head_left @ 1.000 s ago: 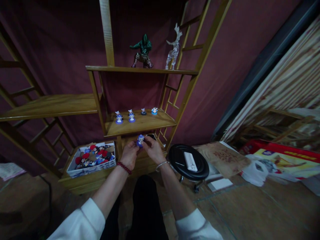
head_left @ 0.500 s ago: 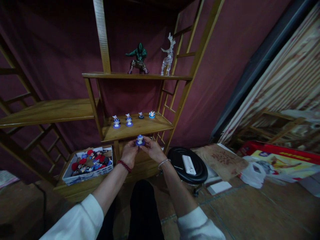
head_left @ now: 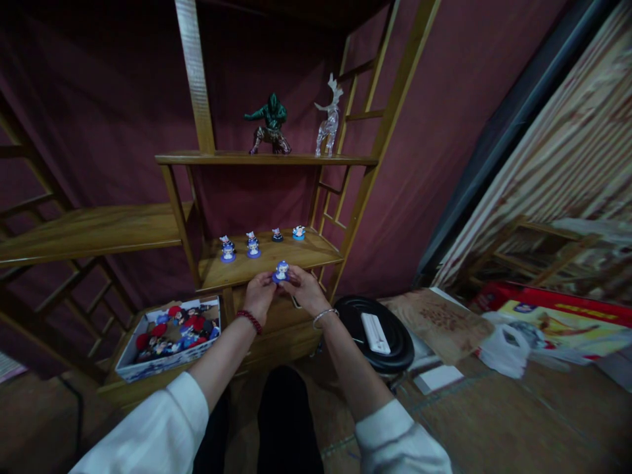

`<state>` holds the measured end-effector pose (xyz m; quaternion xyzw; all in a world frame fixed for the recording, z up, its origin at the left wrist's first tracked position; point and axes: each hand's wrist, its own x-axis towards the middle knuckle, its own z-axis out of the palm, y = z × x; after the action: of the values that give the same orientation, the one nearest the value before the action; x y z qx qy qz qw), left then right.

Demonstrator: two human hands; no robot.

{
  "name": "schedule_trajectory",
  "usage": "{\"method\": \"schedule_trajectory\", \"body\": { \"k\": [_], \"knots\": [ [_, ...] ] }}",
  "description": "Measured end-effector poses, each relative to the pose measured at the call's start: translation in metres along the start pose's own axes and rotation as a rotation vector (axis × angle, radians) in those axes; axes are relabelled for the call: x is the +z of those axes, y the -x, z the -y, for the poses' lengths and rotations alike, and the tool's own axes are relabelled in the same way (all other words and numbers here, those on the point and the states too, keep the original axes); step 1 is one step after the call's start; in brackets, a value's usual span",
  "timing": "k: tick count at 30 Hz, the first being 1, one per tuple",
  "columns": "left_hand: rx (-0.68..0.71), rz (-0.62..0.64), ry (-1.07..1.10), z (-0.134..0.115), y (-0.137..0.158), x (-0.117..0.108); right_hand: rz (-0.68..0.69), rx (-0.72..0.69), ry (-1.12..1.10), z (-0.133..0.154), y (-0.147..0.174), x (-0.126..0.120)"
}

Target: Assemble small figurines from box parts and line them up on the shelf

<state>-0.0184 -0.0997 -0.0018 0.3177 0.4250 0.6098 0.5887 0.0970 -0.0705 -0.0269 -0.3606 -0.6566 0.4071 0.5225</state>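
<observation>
A small purple-and-white figurine (head_left: 282,270) on a round purple base is pinched between my two hands, just in front of the lower shelf's edge. My left hand (head_left: 260,296), with a red bead bracelet, grips its base from the left. From the right my right hand (head_left: 305,289), wearing a silver bangle, closes on it. Behind, on the lower wooden shelf (head_left: 271,259), two similar purple figurines (head_left: 228,253) stand at the left with darker ones behind them. Farther right are a dark-based figurine (head_left: 277,235) and a light-blue one (head_left: 299,232).
An open box (head_left: 168,355) of red, blue and black figurines sits low at the left. On the upper shelf stand a green crouching statue (head_left: 271,124) and a clear deer (head_left: 328,122). A black round stool (head_left: 397,339) holding a white object (head_left: 375,332) is at the right.
The figurine in my hands has shifted slightly right and turned, now tilted a little. My view has moved a little, so the shelves appear lower. Both hands keep hold.
</observation>
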Motion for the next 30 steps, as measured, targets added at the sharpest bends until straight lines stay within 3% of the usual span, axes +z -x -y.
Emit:
{"method": "schedule_trajectory", "body": {
  "k": [6, 15, 23, 30],
  "knots": [
    [0.087, 0.014, -0.142, 0.001, -0.014, 0.007, -0.003, 0.011, -0.047, 0.002, -0.014, -0.009],
    [0.376, 0.009, -0.442, -0.003, -0.021, 0.013, -0.041, 0.024, -0.108, -0.010, -0.040, -0.019],
    [0.648, 0.141, -1.334, -0.003, -0.036, 0.012, -0.061, 0.031, -0.036, -0.029, -0.062, -0.029],
    [0.653, 0.180, -1.524, 0.001, -0.050, 0.010, -0.066, 0.035, 0.052, -0.041, -0.081, -0.034]
  ]
}}
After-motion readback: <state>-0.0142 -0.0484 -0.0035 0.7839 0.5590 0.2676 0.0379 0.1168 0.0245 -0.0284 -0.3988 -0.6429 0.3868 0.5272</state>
